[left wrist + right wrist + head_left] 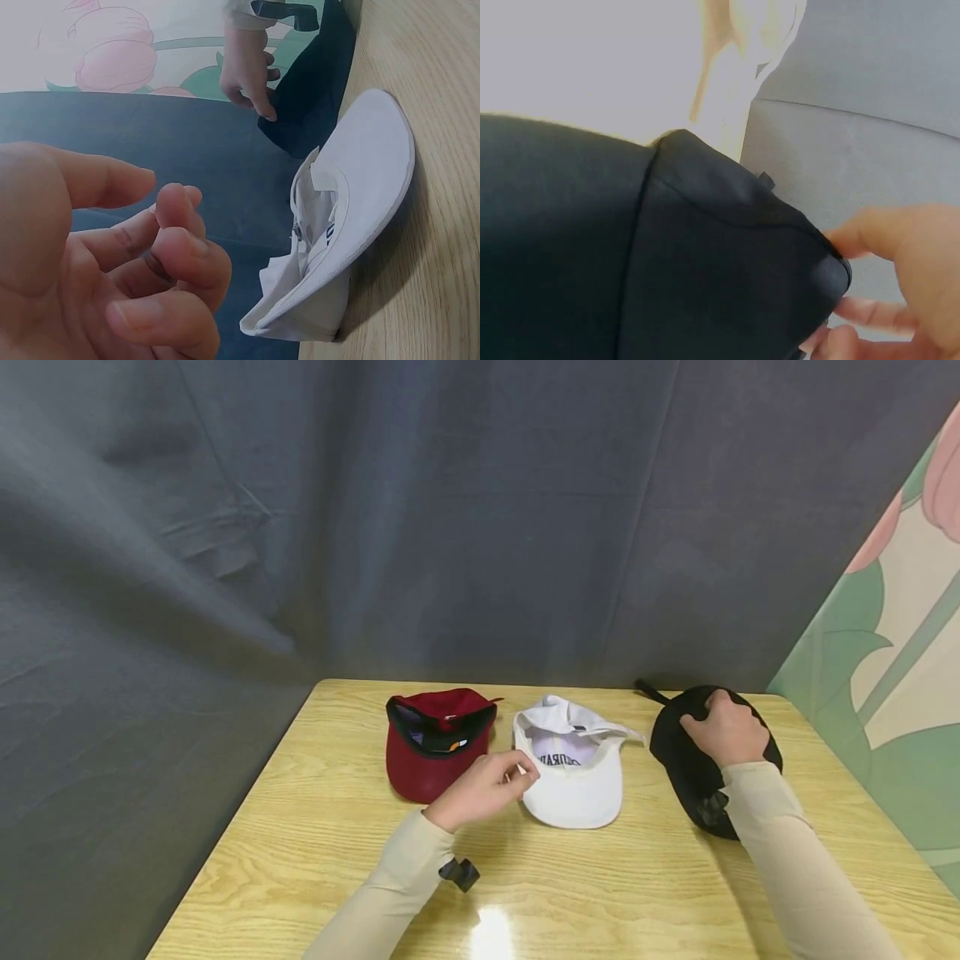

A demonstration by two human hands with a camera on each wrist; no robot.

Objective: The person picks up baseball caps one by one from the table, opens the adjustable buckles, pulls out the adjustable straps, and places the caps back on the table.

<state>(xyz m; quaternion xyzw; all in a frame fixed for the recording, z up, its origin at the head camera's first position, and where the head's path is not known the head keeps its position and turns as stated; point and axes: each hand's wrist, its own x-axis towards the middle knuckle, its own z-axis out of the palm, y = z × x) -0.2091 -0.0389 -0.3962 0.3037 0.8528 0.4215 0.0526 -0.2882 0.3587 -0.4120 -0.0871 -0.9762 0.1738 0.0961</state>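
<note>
My right hand point(727, 729) grips the crown of a black baseball cap point(686, 777) at the right of the table in the head view. In the right wrist view, the thumb and fingers stand on either side of the tip of the black crown. A white baseball cap point(576, 803) lies upside down in the middle, its inside and some dark lettering showing. Just left of its brim, my left hand point(483, 787) hovers with loosely bent fingers and nothing in them. To the left lies a dark red baseball cap point(415, 772), also with its inside showing.
The caps lie on a light wood-grain table point(315, 868). Behind and to the left hangs a dark grey-blue cloth point(480, 527). A flower-patterned panel point(885, 693) borders the right side.
</note>
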